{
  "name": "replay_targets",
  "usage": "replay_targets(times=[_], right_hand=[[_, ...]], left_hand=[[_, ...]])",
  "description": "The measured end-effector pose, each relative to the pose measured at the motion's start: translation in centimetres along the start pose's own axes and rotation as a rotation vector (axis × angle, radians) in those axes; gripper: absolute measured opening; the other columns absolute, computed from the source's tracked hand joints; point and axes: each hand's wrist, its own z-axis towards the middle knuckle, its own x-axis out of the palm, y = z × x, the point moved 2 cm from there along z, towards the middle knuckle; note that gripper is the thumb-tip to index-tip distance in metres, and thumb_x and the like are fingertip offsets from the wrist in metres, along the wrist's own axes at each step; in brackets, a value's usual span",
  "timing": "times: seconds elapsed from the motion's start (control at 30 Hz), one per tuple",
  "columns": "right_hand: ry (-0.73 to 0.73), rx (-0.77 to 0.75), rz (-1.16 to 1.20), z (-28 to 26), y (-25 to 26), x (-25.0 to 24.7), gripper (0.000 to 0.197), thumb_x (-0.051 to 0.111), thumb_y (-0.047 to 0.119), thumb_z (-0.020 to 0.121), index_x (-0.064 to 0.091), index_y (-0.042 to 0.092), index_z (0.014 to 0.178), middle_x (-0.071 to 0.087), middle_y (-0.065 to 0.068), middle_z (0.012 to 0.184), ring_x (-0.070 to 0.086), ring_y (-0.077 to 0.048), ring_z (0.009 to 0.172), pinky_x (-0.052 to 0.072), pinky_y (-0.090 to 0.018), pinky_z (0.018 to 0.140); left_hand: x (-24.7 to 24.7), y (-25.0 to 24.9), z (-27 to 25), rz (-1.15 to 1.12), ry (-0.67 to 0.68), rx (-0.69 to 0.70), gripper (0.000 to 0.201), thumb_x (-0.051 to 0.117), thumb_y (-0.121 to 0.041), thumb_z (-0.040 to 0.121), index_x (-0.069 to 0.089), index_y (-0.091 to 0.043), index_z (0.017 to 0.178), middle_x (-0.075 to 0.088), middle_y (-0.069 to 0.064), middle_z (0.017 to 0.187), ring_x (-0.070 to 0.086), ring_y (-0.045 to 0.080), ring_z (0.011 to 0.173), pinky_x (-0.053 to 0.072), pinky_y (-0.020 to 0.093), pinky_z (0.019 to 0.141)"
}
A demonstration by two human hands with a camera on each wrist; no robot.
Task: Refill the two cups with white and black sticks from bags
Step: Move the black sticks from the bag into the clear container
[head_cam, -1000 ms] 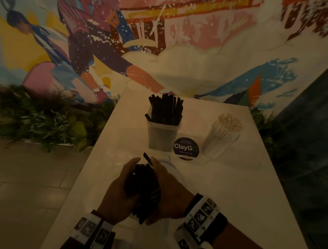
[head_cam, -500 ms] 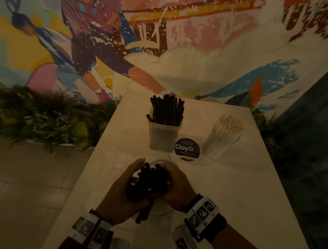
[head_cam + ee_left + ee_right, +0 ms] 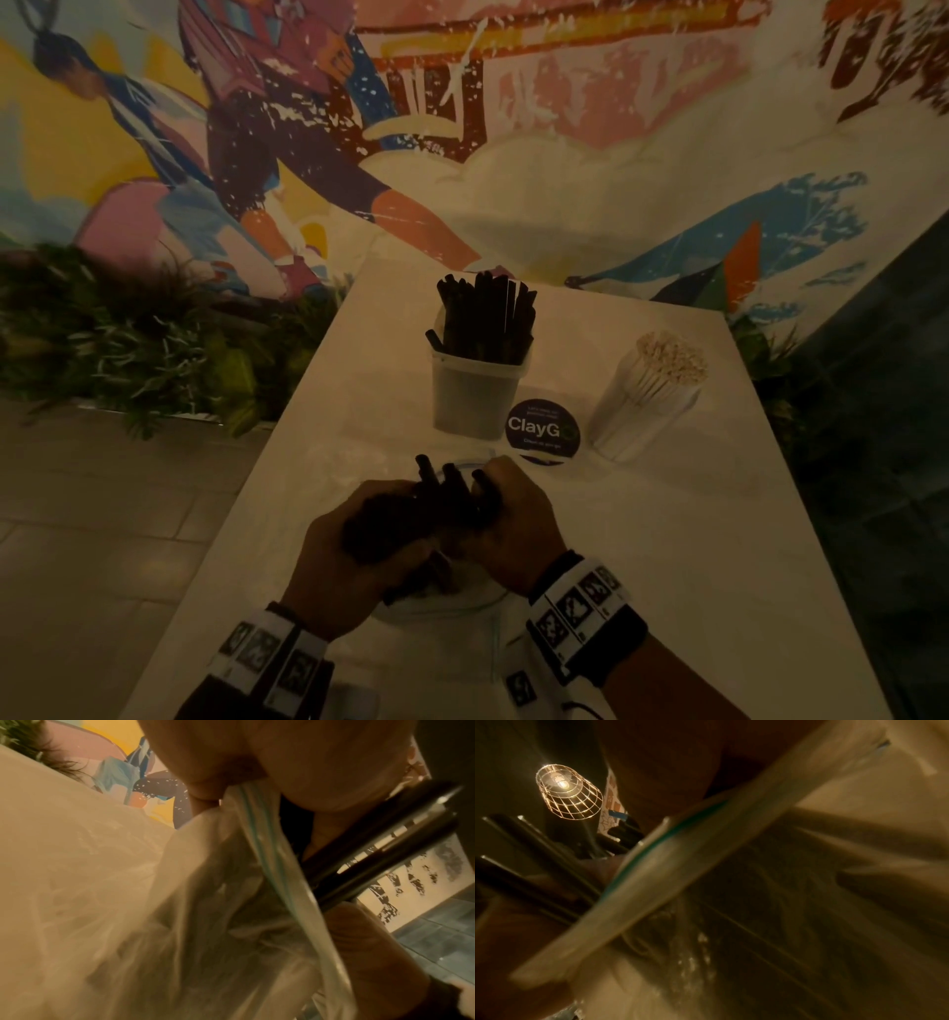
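Nearest, at the front of the pale rectangular table (image 3: 642, 539), both hands close around one loose bundle of thin black plastic sticks (image 3: 447, 493). The left hand (image 3: 354, 560) curls round the bundle's lower part and also pinches the rim of a thin clear plastic zip bag (image 3: 180, 902); the right hand (image 3: 518, 519) wraps the upper part, with the stick tips poking out beyond the knuckles. The bag lies crumpled under the hands, its blue-edged mouth slack. The sticks look light, stiff and smooth, likely to slide past one another and fan out, so a full-hand hold near the middle of the bundle, ends squared, seems safest; the film is limp and offers no support.

Further back stands the translucent white square plastic cup (image 3: 475, 395), already crowded with upright black sticks, touching the round dark ClayGo sticker (image 3: 543, 426). To its right, apart, sits the clear cup packed with white sticks (image 3: 649, 395). Beyond the table a painted mural wall (image 3: 565, 154) and green plants (image 3: 128, 349)
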Motion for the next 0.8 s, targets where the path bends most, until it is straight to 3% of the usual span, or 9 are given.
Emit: replay_targets(times=[0.13, 0.2, 0.3, 0.37, 0.43, 0.53, 0.6, 0.7, 0.8], right_hand=[[-0.004, -0.02, 0.019, -0.1, 0.0, -0.4, 0.051, 0.076, 0.052, 0.066, 0.029, 0.035, 0.074, 0.032, 0.019, 0.069, 0.038, 0.01, 0.064, 0.024, -0.01, 0.054], [-0.014, 0.003, 0.058, -0.1, 0.1, -0.7, 0.054, 0.073, 0.063, 0.058, 0.033, 0.03, 0.072, 0.034, 0.017, 0.068, 0.036, 0.006, 0.061, 0.027, -0.014, 0.054], [-0.059, 0.092, 0.199, -0.2, 0.3, -1.2, 0.065, 0.074, 0.068, 0.047, 0.041, 0.016, 0.068, 0.041, 0.003, 0.064, 0.038, -0.006, 0.057, 0.04, -0.031, 0.054], [-0.094, 0.1, 0.258, -0.3, 0.5, -1.5, 0.07, 0.073, 0.07, 0.049, 0.042, 0.01, 0.068, 0.043, -0.003, 0.063, 0.042, -0.017, 0.057, 0.042, -0.04, 0.055], [-0.139, 0.061, 0.319, -0.4, 0.6, -1.6, 0.072, 0.067, 0.074, 0.06, 0.043, 0.006, 0.067, 0.042, -0.005, 0.061, 0.043, -0.019, 0.056, 0.041, -0.041, 0.056], [-0.224, 0.002, 0.398, -0.2, 1.0, -2.3, 0.071, 0.06, 0.068, 0.076, 0.045, -0.001, 0.065, 0.045, -0.01, 0.059, 0.045, -0.02, 0.055, 0.042, -0.038, 0.056], [-0.272, -0.012, 0.427, -0.1, 1.6, -2.9, 0.064, 0.059, 0.061, 0.081, 0.05, -0.001, 0.067, 0.052, -0.006, 0.061, 0.05, -0.014, 0.056, 0.044, -0.029, 0.056], [-0.328, -0.012, 0.455, -0.1, 1.6, -3.2, 0.041, 0.058, 0.047, 0.085, 0.056, 0.008, 0.074, 0.059, 0.012, 0.069, 0.055, 0.002, 0.062, 0.042, -0.01, 0.062], [-0.298, 0.062, 0.426, -0.3, 0.3, -2.2, 0.024, 0.058, 0.045, 0.084, 0.055, 0.022, 0.079, 0.058, 0.016, 0.068, 0.055, 0.0, 0.062, 0.043, -0.014, 0.063]], left_hand=[[-0.3, 0.5, -0.1, -0.023, -0.014, -0.014, 0.045, 0.079, -0.04, 0.058, 0.063, -0.043, 0.101, 0.069, -0.007, 0.101, 0.066, 0.017, 0.096, 0.054, 0.049, 0.086], [-0.5, 1.1, -0.1, -0.058, -0.027, -0.037, 0.047, 0.082, -0.046, 0.056, 0.064, -0.042, 0.099, 0.069, -0.006, 0.101, 0.066, 0.018, 0.097, 0.053, 0.05, 0.087], [-0.9, 1.8, 0.1, -0.073, -0.05, -0.073, 0.045, 0.079, -0.039, 0.055, 0.063, -0.043, 0.097, 0.068, -0.002, 0.102, 0.065, 0.02, 0.097, 0.051, 0.054, 0.089], [-0.9, 1.7, 0.2, -0.044, -0.047, -0.065, 0.041, 0.075, -0.039, 0.057, 0.062, -0.045, 0.096, 0.067, -0.005, 0.103, 0.065, 0.017, 0.097, 0.051, 0.051, 0.089], [-0.9, 1.6, 0.2, -0.045, -0.05, -0.046, 0.038, 0.071, -0.04, 0.059, 0.062, -0.05, 0.095, 0.067, -0.009, 0.101, 0.064, 0.017, 0.097, 0.051, 0.047, 0.09], [-1.0, 1.8, 0.3, -0.045, -0.045, -0.031, 0.038, 0.068, -0.039, 0.061, 0.061, -0.054, 0.096, 0.067, -0.013, 0.101, 0.063, 0.018, 0.099, 0.049, 0.046, 0.092], [-1.1, 2.1, 0.2, -0.045, -0.041, -0.03, 0.038, 0.068, -0.038, 0.062, 0.062, -0.051, 0.097, 0.066, -0.011, 0.102, 0.063, 0.018, 0.099, 0.051, 0.044, 0.092], [-1.1, 2.2, 0.1, -0.04, -0.044, -0.024, 0.036, 0.069, -0.036, 0.063, 0.062, -0.044, 0.098, 0.067, -0.007, 0.102, 0.064, 0.021, 0.099, 0.052, 0.046, 0.09], [-1.0, 2.0, 0.1, -0.013, -0.037, -0.011, 0.036, 0.068, -0.037, 0.063, 0.062, -0.046, 0.098, 0.066, -0.008, 0.102, 0.064, 0.019, 0.099, 0.053, 0.042, 0.09]])
